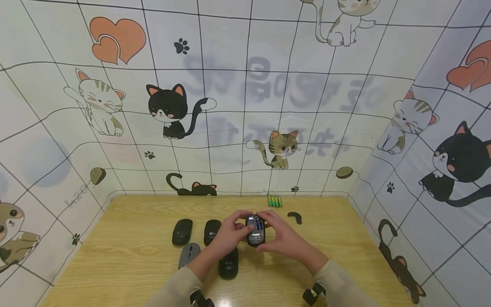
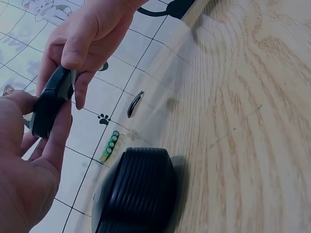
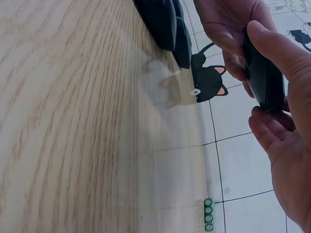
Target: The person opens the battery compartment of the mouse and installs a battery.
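An upturned dark computer mouse [image 1: 256, 239] is held above the table between both hands, its underside facing up. Its battery bay is uncovered, and a dark blue battery [image 1: 259, 224] shows inside. My left hand [image 1: 231, 233] grips the mouse's left side, with the thumb over the underside. From the right, my right hand [image 1: 284, 239] holds the other edge between thumb and fingers. In the left wrist view the mouse [image 2: 52, 99] is seen edge-on between the hands; the right wrist view shows its dark side [image 3: 265, 75]. A curved dark cover [image 1: 296, 217] lies beyond the right hand.
Several green batteries [image 1: 274, 201] lie in a row near the table's back edge. Left of the hands rest a black mouse [image 1: 182, 232], another black mouse [image 1: 212, 230], a grey mouse [image 1: 189, 254] and a nearer black mouse [image 1: 228, 265]. A cat-print sheet [image 1: 230, 128] surrounds the wooden table [image 1: 126, 256].
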